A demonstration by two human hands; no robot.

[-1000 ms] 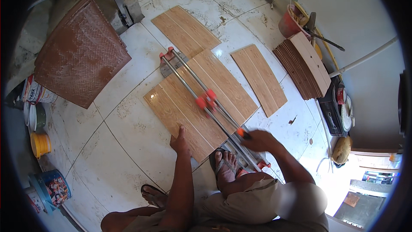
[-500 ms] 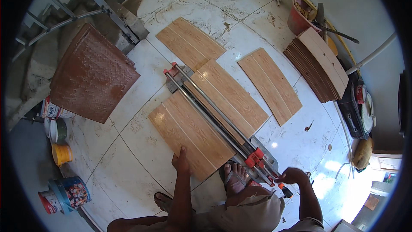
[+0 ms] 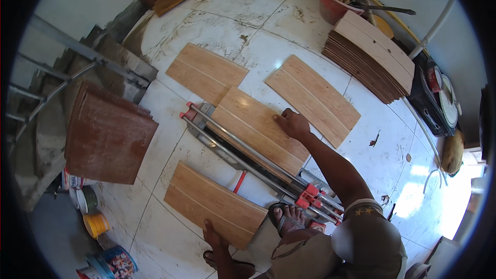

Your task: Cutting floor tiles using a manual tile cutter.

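My left hand grips the near edge of a wood-look tile, thumb on top and fingers hidden beneath. That tile lies apart from the tile cutter, which has two steel rails and a red carriage. Across the cutter, my right hand is closed at the far edge of another wood-look tile, its thumb over the face. This second tile reaches under the rails. My sandalled foot rests beside the cutter's near end.
Loose wood-look tiles lie beyond at left and right. A tile stack and a red bucket stand far right. Brown tiles lean by a metal railing at left, above several buckets.
My right hand has moved from the cutter's near end forward to the tile across it. The near tile, in my left hand, has moved away from the cutter, uncovering a red bar.
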